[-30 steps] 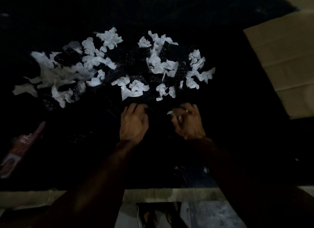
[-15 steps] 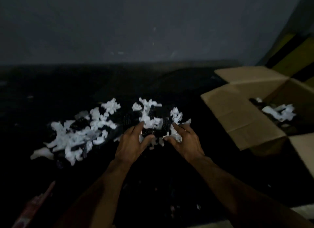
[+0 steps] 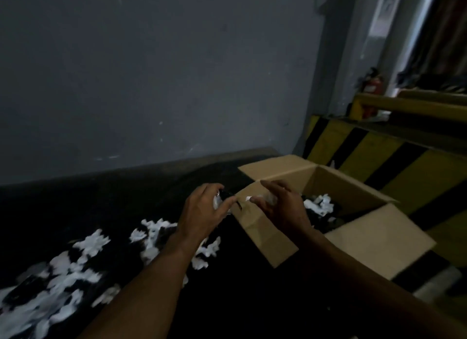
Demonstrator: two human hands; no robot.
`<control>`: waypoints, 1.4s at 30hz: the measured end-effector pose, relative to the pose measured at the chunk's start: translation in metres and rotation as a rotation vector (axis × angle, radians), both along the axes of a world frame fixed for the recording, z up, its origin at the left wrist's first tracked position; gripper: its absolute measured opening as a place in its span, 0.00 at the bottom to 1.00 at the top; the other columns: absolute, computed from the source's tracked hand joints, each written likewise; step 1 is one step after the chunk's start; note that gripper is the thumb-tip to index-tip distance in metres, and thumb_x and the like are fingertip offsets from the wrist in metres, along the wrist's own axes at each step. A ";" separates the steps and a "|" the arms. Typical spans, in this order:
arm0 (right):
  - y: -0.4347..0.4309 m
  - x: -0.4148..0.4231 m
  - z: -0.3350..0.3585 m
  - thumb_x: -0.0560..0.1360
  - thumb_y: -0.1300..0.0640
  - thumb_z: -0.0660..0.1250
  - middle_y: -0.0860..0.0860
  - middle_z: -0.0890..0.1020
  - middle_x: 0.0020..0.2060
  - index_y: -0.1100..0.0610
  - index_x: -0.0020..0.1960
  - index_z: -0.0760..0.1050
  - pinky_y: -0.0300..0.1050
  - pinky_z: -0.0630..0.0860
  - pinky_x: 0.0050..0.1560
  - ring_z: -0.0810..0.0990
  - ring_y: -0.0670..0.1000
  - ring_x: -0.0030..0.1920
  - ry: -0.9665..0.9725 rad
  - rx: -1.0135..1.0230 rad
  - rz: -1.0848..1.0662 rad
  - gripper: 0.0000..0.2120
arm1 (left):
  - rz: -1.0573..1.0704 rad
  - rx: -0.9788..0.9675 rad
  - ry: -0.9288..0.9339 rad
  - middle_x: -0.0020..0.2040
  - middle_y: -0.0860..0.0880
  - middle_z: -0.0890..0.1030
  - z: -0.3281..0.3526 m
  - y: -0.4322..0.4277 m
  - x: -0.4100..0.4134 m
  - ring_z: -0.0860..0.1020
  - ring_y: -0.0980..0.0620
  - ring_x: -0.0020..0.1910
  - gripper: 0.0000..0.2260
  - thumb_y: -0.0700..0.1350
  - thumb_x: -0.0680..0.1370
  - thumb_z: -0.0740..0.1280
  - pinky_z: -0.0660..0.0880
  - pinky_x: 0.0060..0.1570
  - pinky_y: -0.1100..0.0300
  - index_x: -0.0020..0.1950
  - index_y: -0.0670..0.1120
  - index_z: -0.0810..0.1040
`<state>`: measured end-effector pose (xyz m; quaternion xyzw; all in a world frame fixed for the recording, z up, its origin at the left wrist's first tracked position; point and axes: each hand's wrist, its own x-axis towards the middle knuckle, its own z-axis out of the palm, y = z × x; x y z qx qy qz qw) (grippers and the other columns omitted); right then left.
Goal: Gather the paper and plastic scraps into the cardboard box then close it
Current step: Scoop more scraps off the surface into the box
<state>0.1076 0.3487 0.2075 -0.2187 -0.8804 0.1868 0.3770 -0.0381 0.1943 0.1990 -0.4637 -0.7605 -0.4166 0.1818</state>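
Note:
An open cardboard box (image 3: 358, 240) stands on the dark surface at the right, flaps spread, with white and black scraps inside (image 3: 319, 205). My left hand (image 3: 204, 212) and my right hand (image 3: 280, 207) are raised side by side over the box's near-left flap, each curled round a small bunch of white paper and dark plastic scraps. A scatter of white paper scraps (image 3: 75, 265) mixed with black plastic pieces lies on the dark surface at the lower left.
A grey wall (image 3: 156, 73) rises behind the dark surface. A yellow and black striped barrier (image 3: 394, 162) runs behind and right of the box. A red fire extinguisher (image 3: 372, 85) stands far back at the right.
Both hands scooped scraps from the right part of the pile, lifted them and moved right to the box. The view swung up and right with them.

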 end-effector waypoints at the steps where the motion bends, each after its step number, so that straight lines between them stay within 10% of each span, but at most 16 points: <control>1: 0.014 0.012 0.006 0.68 0.41 0.74 0.56 0.80 0.54 0.55 0.61 0.79 0.44 0.75 0.48 0.81 0.56 0.49 0.002 -0.001 -0.013 0.27 | -0.028 -0.010 0.001 0.52 0.48 0.80 0.007 0.015 0.010 0.78 0.51 0.51 0.19 0.57 0.74 0.70 0.71 0.52 0.62 0.56 0.45 0.79; 16: 0.239 0.151 0.029 0.69 0.40 0.71 0.54 0.78 0.51 0.54 0.58 0.80 0.41 0.72 0.43 0.78 0.53 0.47 -0.064 0.049 -0.084 0.23 | -0.091 0.066 0.128 0.46 0.48 0.81 0.031 0.246 0.136 0.78 0.49 0.45 0.21 0.61 0.73 0.66 0.72 0.45 0.62 0.50 0.43 0.80; 42: 0.376 0.041 -0.034 0.70 0.38 0.71 0.53 0.78 0.54 0.54 0.57 0.81 0.40 0.71 0.51 0.77 0.51 0.53 -0.070 -0.133 0.121 0.23 | 0.192 -0.100 -0.077 0.47 0.46 0.81 -0.044 0.352 0.072 0.78 0.48 0.48 0.27 0.66 0.73 0.60 0.73 0.48 0.58 0.50 0.43 0.80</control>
